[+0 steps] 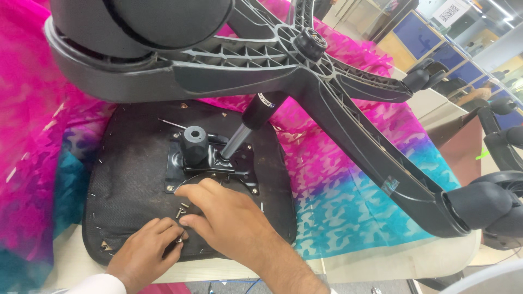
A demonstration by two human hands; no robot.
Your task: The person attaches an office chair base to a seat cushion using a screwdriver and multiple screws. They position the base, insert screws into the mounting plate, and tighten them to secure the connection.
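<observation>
Small bolt (179, 238) pinched by left hand (144, 253) fingers. Right hand (218, 215) laid half curled on chair seat (125, 179), loose bolts (180, 210) beside.

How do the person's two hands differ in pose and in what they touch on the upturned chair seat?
The left hand is curled, pinching a small screw at its fingertips; the right hand lies flatter, fingers spread. The left hand sits near the seat underside's front edge; the right hand reaches up to the metal mounting plate. Both rest on the seat underside.
</observation>
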